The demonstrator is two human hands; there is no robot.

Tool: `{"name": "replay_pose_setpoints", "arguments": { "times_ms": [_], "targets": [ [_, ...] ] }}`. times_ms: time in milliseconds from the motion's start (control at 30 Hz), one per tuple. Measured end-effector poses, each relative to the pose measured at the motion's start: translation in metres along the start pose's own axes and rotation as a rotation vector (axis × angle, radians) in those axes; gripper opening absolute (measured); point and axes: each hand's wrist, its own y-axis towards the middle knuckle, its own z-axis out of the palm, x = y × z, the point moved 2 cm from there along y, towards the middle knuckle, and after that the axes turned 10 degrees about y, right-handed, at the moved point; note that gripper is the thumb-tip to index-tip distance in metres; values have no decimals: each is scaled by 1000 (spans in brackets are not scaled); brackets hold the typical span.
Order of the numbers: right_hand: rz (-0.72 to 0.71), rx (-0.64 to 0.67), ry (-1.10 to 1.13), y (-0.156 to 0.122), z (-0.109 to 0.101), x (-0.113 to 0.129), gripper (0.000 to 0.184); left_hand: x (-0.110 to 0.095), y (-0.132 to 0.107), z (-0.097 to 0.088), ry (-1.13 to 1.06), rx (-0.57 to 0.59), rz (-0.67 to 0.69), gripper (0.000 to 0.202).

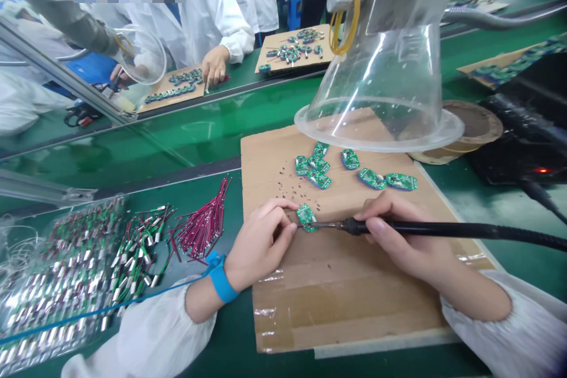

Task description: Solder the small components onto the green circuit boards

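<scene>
Over the cardboard [319, 289], the left hand [263, 239] — grip unclear — meets the circuit board [305, 216] at nine o'clock, probably steadying it; the right hand [405, 233] clamps the soldering iron [443, 228], tip at three.

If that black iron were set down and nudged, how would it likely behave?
The iron looks slim and rounded, so it may roll a little. Its front runs straight, so it would probably stay stiff there. The cord behind it curves, so that part should flex and perhaps hold the iron back.
</scene>
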Motion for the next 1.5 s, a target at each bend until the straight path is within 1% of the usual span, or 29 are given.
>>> {"name": "replay_pose_setpoints", "arguments": {
  "times_ms": [100,233,333,467,567,633,700,800,900,933,1000,1100,1133,1233,1267,1300,1333,1400,1433,1500],
  "targets": [
    [-6,-73,15,0,-2,0,9,1,1,0,1,3,0,15],
    [7,-209,123,2,-2,0,11,2,0,0,-16,9,3,15],
    [8,-286,182,4,-2,1,12,2,0,-1,-28,9,8,15],
    [32,-361,189,7,-2,3,12,2,1,-1,-47,14,1,15],
    [-14,-368,133,10,-1,5,16,3,1,-2,-63,19,13,14],
    [-30,-338,116,12,0,5,20,4,2,-2,-67,12,31,12],
    [-9,-274,107,13,1,4,23,6,2,-4,-72,-20,40,11],
    [20,-156,88,14,4,1,20,10,0,-13,-49,-151,13,10],
    [7,-50,-2,17,8,-3,14,16,-10,-31,2,-289,-93,23],
    [-9,-11,-53,18,11,-4,11,19,-16,-38,11,-326,-129,26],
    [-74,63,-129,19,16,-7,11,25,-32,-52,40,-409,-172,22],
    [-173,162,-116,21,25,-7,27,40,-62,-70,122,-584,-210,15],
    [-184,208,-107,22,28,-6,32,48,-73,-76,142,-636,-256,16],
    [-172,368,-136,23,34,-2,46,77,-102,-92,242,-769,-476,24],
    [-176,409,-157,24,36,-1,49,85,-108,-97,312,-811,-527,31],
    [-182,437,-179,24,37,0,50,92,-112,-101,364,-840,-548,38],
    [-195,451,-197,24,38,1,50,97,-113,-103,405,-855,-549,39],
    [-237,442,-220,24,41,2,48,104,-107,-104,457,-824,-507,28],
    [-257,431,-227,24,42,3,45,106,-101,-102,477,-779,-473,22],
    [-283,420,-239,22,44,5,39,110,-89,-95,511,-665,-414,21]
  ]
}}
